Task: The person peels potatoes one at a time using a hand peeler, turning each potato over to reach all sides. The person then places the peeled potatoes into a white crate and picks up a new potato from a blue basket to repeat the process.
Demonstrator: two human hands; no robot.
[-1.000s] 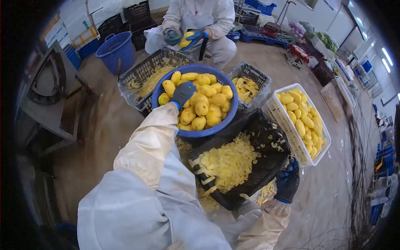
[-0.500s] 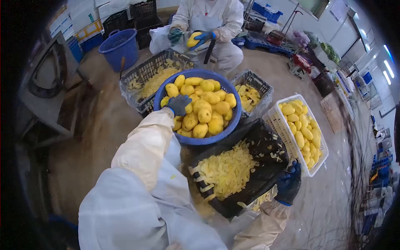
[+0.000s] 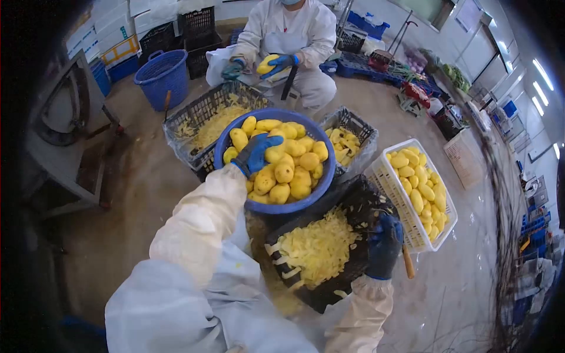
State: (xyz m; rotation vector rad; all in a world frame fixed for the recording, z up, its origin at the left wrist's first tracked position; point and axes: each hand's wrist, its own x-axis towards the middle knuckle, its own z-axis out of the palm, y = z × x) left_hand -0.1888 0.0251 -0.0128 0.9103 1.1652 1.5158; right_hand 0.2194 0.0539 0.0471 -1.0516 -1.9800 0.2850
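Observation:
My left hand [image 3: 254, 154], in a blue glove, reaches over yellow potatoes [image 3: 284, 172] heaped in a round blue basin [image 3: 326, 176]. Its fingers are stretched out against the potatoes at the basin's left side, not closed round one. My right hand [image 3: 385, 244], gloved in dark blue, is closed round a wooden-handled peeler [image 3: 408, 263]. The handle's end sticks out below the hand; the blade is hard to make out. Beneath and left of this hand, pale peelings [image 3: 318, 244] lie in a black-lined crate [image 3: 366, 203].
A white crate [image 3: 376, 170] of smooth yellow potatoes stands right. Beyond the basin are a black crate [image 3: 176, 126] with peelings and a lined crate [image 3: 368, 132] of potato pieces. Opposite squats a co-worker [image 3: 288, 35] holding a potato. A blue bucket [image 3: 165, 79] and metal stand [image 3: 70, 129] are left.
My left hand has shifted slightly over the potatoes, its fingers now stretched to the right. My right hand has moved left and up from the black-lined crate's edge, and the wooden handle now shows.

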